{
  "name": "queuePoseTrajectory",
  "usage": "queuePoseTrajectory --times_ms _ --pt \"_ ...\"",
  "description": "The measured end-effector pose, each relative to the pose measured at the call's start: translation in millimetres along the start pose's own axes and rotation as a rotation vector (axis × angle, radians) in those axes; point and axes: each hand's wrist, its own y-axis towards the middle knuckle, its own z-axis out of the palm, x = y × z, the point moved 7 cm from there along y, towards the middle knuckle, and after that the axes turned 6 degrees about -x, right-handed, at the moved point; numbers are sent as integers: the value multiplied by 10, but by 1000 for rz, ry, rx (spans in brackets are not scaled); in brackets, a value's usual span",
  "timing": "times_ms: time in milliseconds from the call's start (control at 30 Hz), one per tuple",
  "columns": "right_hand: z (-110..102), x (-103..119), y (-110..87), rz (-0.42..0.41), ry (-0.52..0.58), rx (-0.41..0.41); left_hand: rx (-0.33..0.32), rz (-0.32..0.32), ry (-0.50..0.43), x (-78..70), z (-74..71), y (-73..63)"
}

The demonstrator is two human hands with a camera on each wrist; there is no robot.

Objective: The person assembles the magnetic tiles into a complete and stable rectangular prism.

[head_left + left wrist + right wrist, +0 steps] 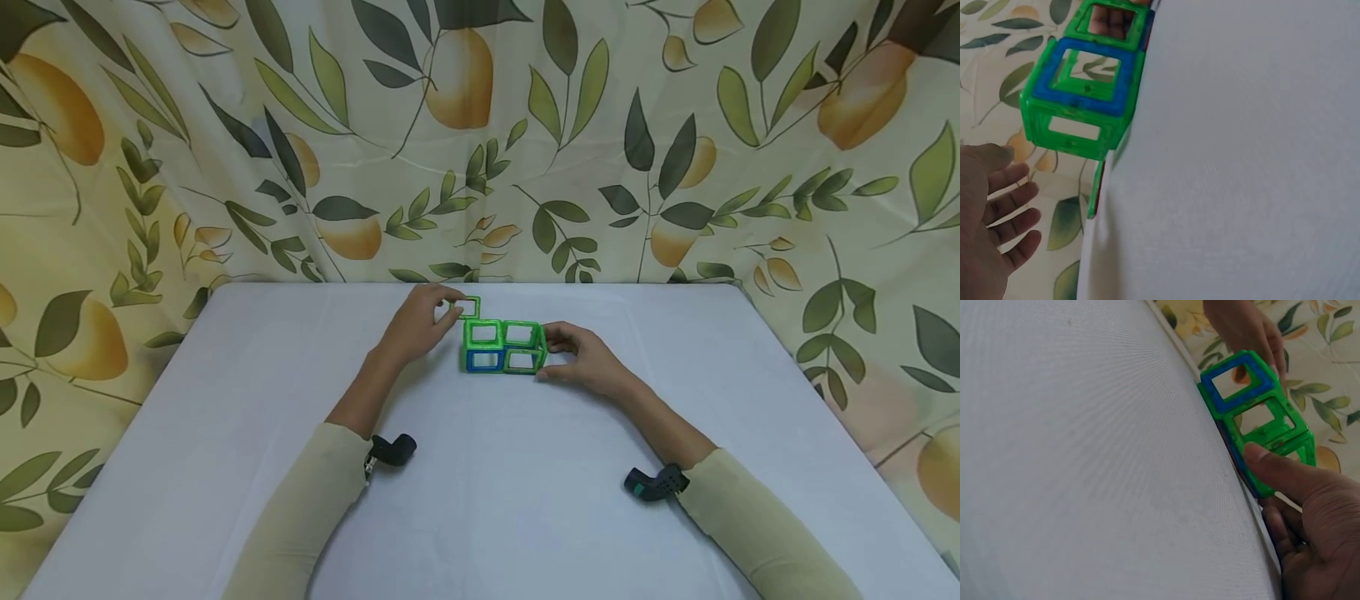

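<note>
A box-like structure of magnetic tiles point(503, 346) stands on the table, two frames wide, mostly green with a blue square at its front left. My right hand point(588, 357) grips its right end, the thumb point(1266, 459) on the front and the other fingers partly hidden around the side and below. A single green tile point(471, 307) sticks out at the structure's back left corner; in the left wrist view this tile point(1096, 194) shows edge-on. My left hand point(420, 325) is beside that tile, its fingers point(1019, 219) loosely bent and apart, with nothing between them and the thumb.
A white-covered table point(480, 500) lies under both arms. Behind it hangs a fabric backdrop point(525, 167) printed with leaves and fruit. A dark wrist camera point(393, 450) sits at the left cuff, another camera point(654, 483) at the right.
</note>
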Motion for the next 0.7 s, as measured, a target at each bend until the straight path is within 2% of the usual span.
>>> queuePoseTrajectory --times_ms 333,700 --pt "-5 3 9 -4 -18 -2 -37 -61 24 238 14 95" --pt "-2 -18 17 -14 -31 -7 62 -146 68 499 191 185"
